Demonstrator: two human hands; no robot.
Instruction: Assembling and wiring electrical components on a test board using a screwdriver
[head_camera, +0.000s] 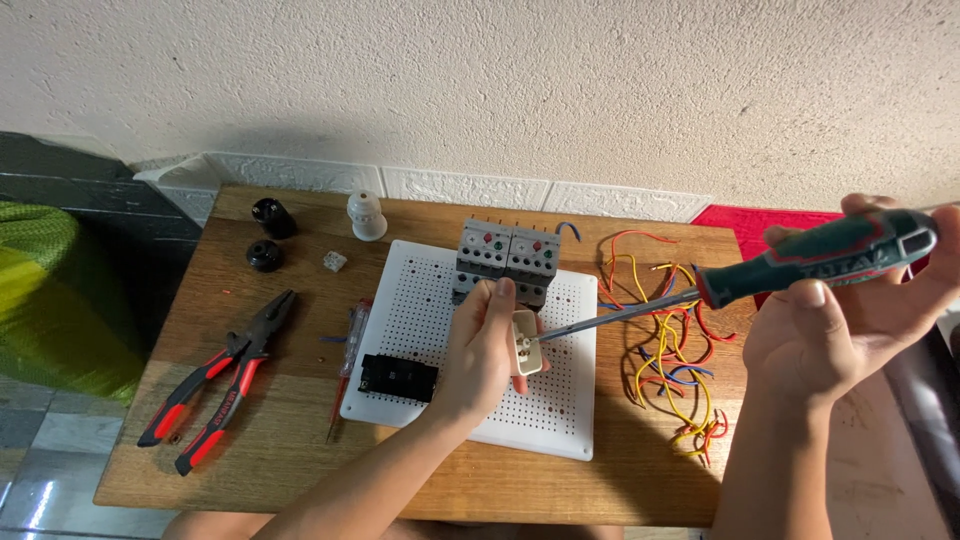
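Note:
My left hand (482, 352) holds a small cream plastic block (527, 343) above the white perforated board (420, 290). My right hand (850, 320) grips a screwdriver (800, 262) with a dark green and red handle. Its long shaft runs down to the left, and the tip touches the cream block. Two grey relay units (505, 258) stand at the far edge of the board. A black component (398, 378) lies on the board's near left corner.
On the wooden table (300, 460), red and black pliers (218, 385) lie at left, a slim tester screwdriver (348, 360) beside the board. Two black sockets (270, 232), a white socket (366, 215) and a small white block (334, 261) sit at the back. Loose coloured wires (670, 350) lie right.

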